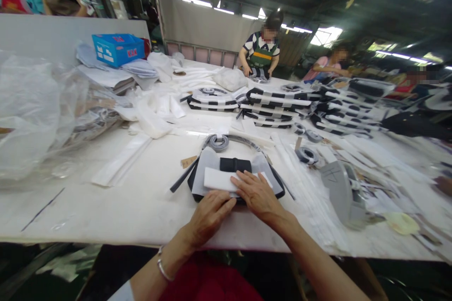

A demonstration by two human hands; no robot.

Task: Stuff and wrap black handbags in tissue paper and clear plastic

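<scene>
A black handbag (pixel 279 189) lies flat on the white table, partly covered by pale grey sheet material (pixel 202 164). On top is a folded white foam strip (pixel 216 179), just below a black strap piece (pixel 235 164). My left hand (pixel 212 211) rests at the bag's near edge, its fingers close together beside the strip; what they hold, if anything, is hidden. My right hand (pixel 256 193) lies with spread fingers over the strip's right part. A coiled grey strap (pixel 216 142) sits at the bag's top, and a brown tag (pixel 188 162) is at its left.
Stacks of striped black-and-white bags (pixel 275 103) stand farther back. Clear plastic (pixel 31 117) and a blue box (pixel 118 49) are at left. A grey dispenser (pixel 341 193) and white strips (pixel 303 193) lie at right. People work across the table.
</scene>
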